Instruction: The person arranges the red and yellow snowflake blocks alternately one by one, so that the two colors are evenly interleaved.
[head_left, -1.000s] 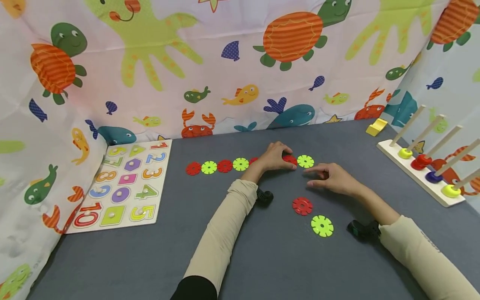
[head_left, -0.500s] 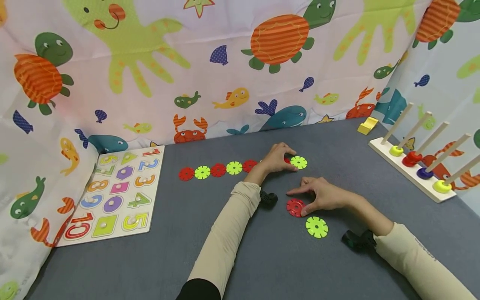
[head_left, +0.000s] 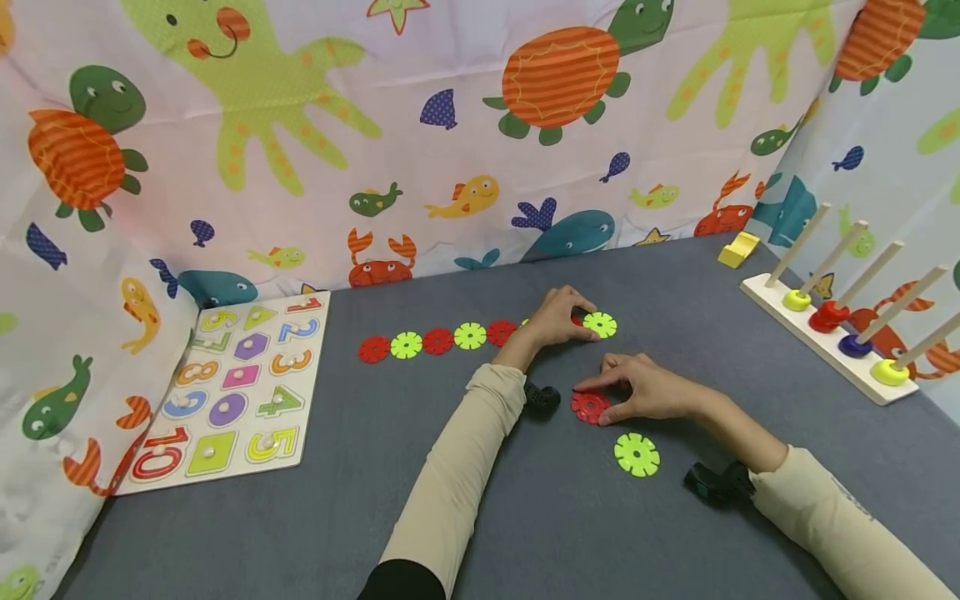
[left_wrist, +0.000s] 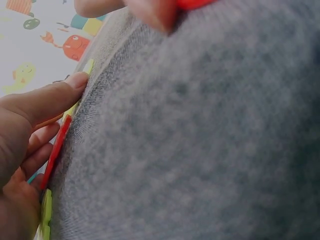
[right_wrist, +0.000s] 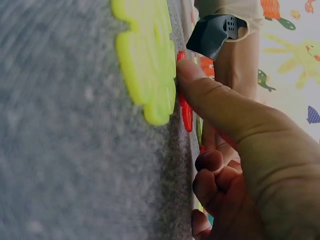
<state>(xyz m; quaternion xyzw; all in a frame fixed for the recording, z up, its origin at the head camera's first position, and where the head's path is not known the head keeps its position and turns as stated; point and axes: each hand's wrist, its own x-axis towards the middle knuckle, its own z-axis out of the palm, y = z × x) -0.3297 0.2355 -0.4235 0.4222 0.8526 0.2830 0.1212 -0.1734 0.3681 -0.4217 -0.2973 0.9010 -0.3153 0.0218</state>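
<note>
A row of red and yellow-green notched interlocking discs (head_left: 437, 341) lies across the grey tabletop. My left hand (head_left: 553, 318) reaches over its right end and hides some of the discs. Its thumb and fingers are at the edges of the end yellow-green disc (head_left: 601, 325), and a red disc shows beside it under the hand. Closer to me, my right hand (head_left: 651, 387) pinches a loose red disc (head_left: 588, 407) between thumb and index finger; the right wrist view shows the thumb pressed on this red disc (right_wrist: 186, 112). Just below it lies another yellow-green disc (head_left: 637, 455).
A number and shape puzzle board (head_left: 232, 392) lies on the left. At the right stands a wooden peg stand (head_left: 836, 346) with coloured rings, a yellow block (head_left: 738, 249) behind it. A sea-animal curtain (head_left: 450, 142) borders the tabletop.
My right hand has moved from beside the row's end down toward me, and its thumb and index finger have come around the loose red disc. The left hand stays at the row's end.
</note>
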